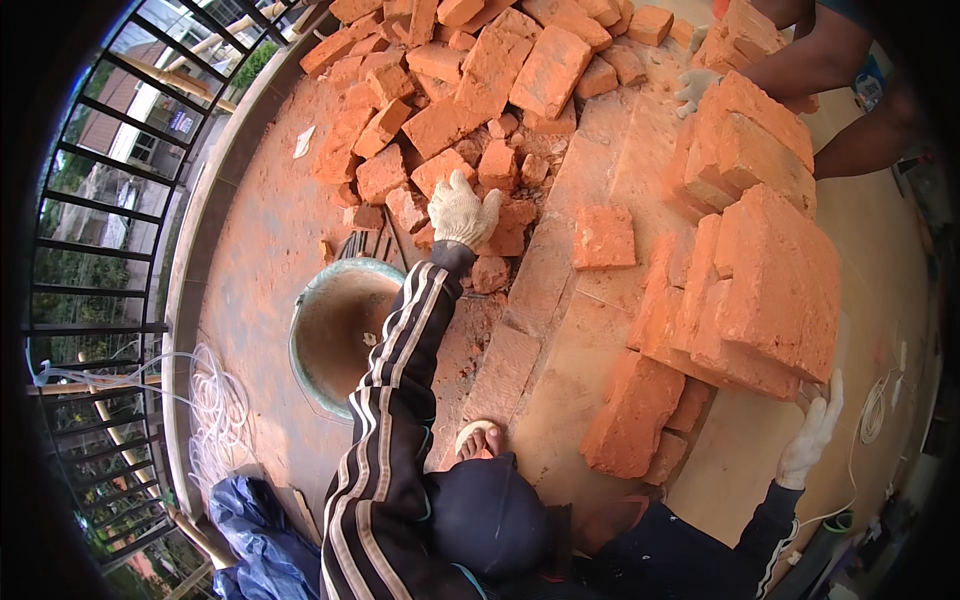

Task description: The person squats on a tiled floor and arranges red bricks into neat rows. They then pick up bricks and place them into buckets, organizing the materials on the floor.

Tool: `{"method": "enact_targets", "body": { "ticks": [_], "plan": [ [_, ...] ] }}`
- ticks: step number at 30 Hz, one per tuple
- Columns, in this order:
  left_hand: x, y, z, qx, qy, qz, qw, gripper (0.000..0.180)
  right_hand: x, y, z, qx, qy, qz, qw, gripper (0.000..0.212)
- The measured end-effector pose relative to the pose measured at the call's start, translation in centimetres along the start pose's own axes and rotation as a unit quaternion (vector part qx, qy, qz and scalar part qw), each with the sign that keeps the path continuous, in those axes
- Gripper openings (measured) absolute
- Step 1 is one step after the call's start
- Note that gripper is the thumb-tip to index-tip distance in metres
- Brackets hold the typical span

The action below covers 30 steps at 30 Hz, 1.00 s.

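Observation:
My left hand, in a pale knitted glove, reaches over the near side of a heap of loose orange-red bricks. Its fingers are apart, close to a brick just beyond them; any contact is hard to tell. At the right, my gloved right hand has its fingers stretched out beside the near lower corner of stacked bricks. Part of that hand's fingertips is hidden by the stack. A single brick lies between the heap and the stack.
A round green-rimmed bucket stands left of my left arm. Coiled clear hose and a blue tarp lie by the railing. Another person's gloved hand touches bricks at the upper right. A white cable lies far right.

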<state>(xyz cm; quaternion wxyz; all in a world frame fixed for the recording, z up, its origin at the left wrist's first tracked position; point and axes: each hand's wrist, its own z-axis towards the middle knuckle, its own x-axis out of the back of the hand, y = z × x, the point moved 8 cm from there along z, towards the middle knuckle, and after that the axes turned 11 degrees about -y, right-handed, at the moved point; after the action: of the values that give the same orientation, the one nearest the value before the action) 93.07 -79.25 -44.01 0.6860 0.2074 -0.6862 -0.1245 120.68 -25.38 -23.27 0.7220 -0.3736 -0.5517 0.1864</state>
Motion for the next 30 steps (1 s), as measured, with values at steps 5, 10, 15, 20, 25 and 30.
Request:
{"method": "enact_targets", "body": {
  "ticks": [5, 10, 15, 20, 25, 30],
  "plan": [
    [1.7, 2.0, 10.4, -0.033, -0.005, -0.004, 0.999, 0.087, 3.4, 6.5, -10.2, -0.186, -0.03, -0.145, 0.971, 0.05],
    [3.3, 2.4, 19.3, -0.003, 0.01, 0.027, 1.0, 0.098, 4.5, 13.2, -21.6, -0.373, -0.056, -0.162, 0.912, 0.048],
    [-1.3, 12.2, 20.0, -0.239, 0.071, 0.152, 0.956, 0.101, 4.0, 15.8, -27.8, -0.471, -0.088, -0.14, 0.867, 0.05],
    [-6.4, 14.3, 21.2, 0.058, -0.029, 0.146, 0.987, 0.105, 1.1, 16.2, -28.4, -0.526, -0.11, 0.01, 0.843, 0.05],
    [-7.4, 14.2, 21.6, 0.104, 0.022, 0.138, 0.985, 0.105, 0.1, 16.6, -31.0, -0.577, -0.099, 0.033, 0.81, 0.05],
    [-7.2, 14.0, 20.8, 0.035, 0.035, 0.129, 0.99, 0.105, -0.1, 15.2, -31.4, -0.597, -0.143, 0.007, 0.789, 0.046]
  ]
}}
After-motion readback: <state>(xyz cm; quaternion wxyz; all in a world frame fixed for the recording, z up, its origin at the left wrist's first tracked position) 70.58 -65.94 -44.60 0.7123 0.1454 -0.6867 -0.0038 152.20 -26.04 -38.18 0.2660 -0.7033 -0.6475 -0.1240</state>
